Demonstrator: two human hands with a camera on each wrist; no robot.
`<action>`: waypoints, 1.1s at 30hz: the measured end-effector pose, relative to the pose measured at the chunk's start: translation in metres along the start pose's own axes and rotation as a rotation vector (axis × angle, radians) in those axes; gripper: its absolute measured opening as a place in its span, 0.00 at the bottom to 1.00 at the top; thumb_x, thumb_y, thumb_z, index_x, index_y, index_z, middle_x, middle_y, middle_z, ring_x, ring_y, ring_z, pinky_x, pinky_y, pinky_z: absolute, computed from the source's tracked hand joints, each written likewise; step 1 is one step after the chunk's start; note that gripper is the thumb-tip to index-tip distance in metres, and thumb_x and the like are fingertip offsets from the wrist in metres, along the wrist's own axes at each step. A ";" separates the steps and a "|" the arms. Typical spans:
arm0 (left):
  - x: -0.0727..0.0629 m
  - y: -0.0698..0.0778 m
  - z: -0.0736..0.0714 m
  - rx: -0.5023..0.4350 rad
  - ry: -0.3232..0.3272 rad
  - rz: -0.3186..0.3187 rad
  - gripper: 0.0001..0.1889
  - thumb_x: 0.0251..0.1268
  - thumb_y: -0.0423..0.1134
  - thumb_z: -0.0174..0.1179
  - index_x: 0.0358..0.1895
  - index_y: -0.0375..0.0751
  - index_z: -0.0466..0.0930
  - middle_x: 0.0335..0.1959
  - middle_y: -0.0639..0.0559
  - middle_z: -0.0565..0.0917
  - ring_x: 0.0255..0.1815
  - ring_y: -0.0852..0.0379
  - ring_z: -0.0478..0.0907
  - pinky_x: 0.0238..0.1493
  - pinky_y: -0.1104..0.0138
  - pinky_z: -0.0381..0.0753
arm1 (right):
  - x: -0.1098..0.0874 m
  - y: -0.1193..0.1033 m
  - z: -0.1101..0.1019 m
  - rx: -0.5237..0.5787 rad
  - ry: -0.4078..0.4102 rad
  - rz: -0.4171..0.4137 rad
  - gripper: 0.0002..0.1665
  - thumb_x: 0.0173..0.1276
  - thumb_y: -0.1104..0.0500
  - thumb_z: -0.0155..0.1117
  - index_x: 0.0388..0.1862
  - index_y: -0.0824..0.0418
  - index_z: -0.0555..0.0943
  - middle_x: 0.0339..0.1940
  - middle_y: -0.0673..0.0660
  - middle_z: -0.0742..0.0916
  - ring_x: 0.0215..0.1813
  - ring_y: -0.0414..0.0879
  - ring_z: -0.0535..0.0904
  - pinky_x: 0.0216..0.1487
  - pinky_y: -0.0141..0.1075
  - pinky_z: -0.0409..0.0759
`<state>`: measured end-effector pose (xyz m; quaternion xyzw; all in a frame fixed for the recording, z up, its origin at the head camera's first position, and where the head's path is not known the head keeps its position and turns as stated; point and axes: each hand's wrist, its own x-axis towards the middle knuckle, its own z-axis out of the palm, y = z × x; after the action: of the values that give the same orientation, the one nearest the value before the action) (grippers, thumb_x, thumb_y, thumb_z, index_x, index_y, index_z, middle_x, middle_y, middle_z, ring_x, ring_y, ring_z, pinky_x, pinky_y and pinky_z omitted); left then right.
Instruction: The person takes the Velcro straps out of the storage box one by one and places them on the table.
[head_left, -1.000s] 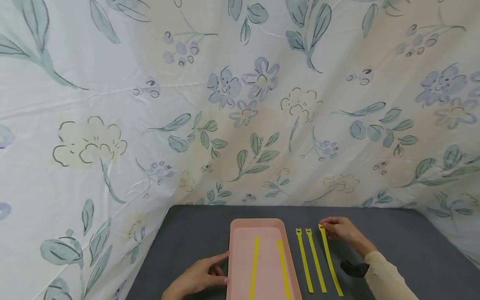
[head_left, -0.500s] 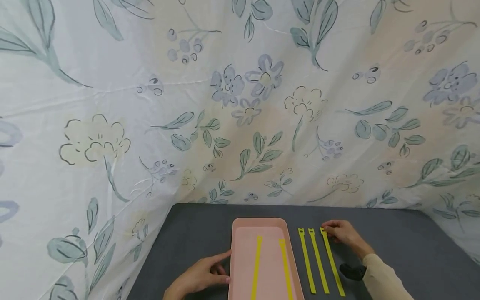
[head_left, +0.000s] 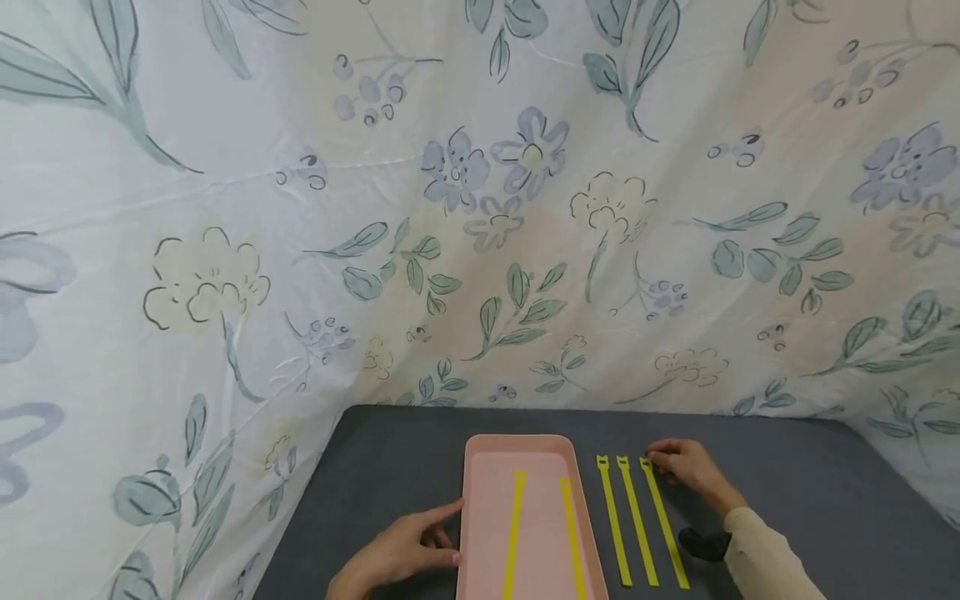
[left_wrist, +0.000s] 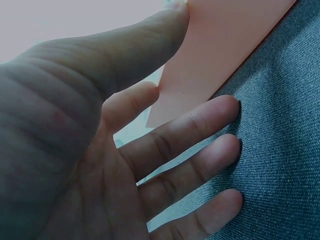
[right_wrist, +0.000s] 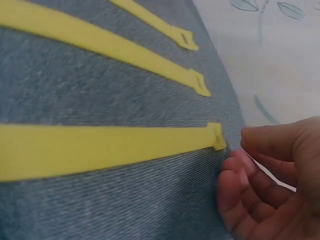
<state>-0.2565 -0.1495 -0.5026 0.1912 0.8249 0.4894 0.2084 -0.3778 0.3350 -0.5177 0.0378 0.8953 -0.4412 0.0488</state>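
Note:
My left hand [head_left: 401, 550] has its thumb and index finger against the left side of a pink tray [head_left: 480, 447]; in the left wrist view the other fingers extend loosely over the dark cloth. Two yellow cable straps lie lengthwise in the tray, a left one [head_left: 514, 533] and a right one [head_left: 572, 537]. Three more lie side by side on the table. By the slotted head of the rightmost strap [right_wrist: 100, 150] is my right hand [head_left: 693, 471], fingers bent loosely. The right wrist view shows a gap between thumb and fingers, with no strap between them.
A dark grey cloth [head_left: 405, 467] covers the table. To the tray's right lie the left strap [head_left: 614, 525] and middle strap [head_left: 639, 525] of the row. A floral curtain [head_left: 450, 250] hangs behind the table. My right wrist wears a black band [head_left: 705, 543].
One second ago my right hand held the rightmost strap's head end, with the strap bowed; now it lies straight and flat, and the fingers are off it. The left hand stays at the tray.

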 end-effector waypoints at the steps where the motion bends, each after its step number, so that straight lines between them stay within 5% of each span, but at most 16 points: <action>1: 0.000 0.000 0.000 0.003 0.000 0.000 0.40 0.64 0.43 0.71 0.78 0.45 0.63 0.38 0.53 0.85 0.35 0.61 0.79 0.37 0.70 0.76 | 0.000 -0.002 -0.002 0.008 -0.003 0.004 0.19 0.78 0.58 0.57 0.58 0.71 0.80 0.44 0.60 0.85 0.41 0.48 0.80 0.38 0.39 0.81; 8: 0.000 -0.001 0.000 0.030 0.008 -0.007 0.40 0.64 0.45 0.71 0.78 0.46 0.64 0.38 0.54 0.86 0.36 0.62 0.79 0.37 0.69 0.76 | 0.002 -0.027 -0.013 0.074 0.001 0.031 0.27 0.80 0.54 0.53 0.67 0.73 0.73 0.52 0.69 0.84 0.42 0.49 0.84 0.41 0.42 0.84; 16: 0.001 -0.001 0.001 0.028 0.005 -0.010 0.40 0.64 0.43 0.71 0.78 0.46 0.64 0.38 0.54 0.86 0.35 0.62 0.78 0.36 0.69 0.75 | 0.004 -0.075 -0.025 0.127 -0.016 -0.020 0.39 0.80 0.39 0.50 0.73 0.70 0.67 0.68 0.72 0.77 0.57 0.57 0.82 0.54 0.46 0.83; 27: 0.000 -0.002 0.001 0.016 0.000 -0.014 0.40 0.64 0.43 0.71 0.78 0.45 0.64 0.37 0.53 0.86 0.34 0.61 0.78 0.35 0.69 0.75 | 0.004 -0.136 -0.020 0.178 -0.012 -0.121 0.39 0.78 0.36 0.52 0.71 0.65 0.71 0.65 0.67 0.79 0.53 0.49 0.83 0.53 0.41 0.83; 33: 0.000 -0.002 -0.001 0.003 -0.005 -0.001 0.40 0.64 0.43 0.70 0.78 0.45 0.63 0.38 0.52 0.85 0.34 0.61 0.78 0.35 0.69 0.75 | -0.008 -0.168 -0.012 0.252 -0.050 -0.217 0.43 0.78 0.31 0.43 0.73 0.64 0.69 0.64 0.65 0.80 0.54 0.53 0.81 0.49 0.36 0.83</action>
<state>-0.2567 -0.1511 -0.5044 0.1921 0.8253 0.4874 0.2106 -0.3887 0.2424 -0.3770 -0.0639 0.8303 -0.5533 0.0179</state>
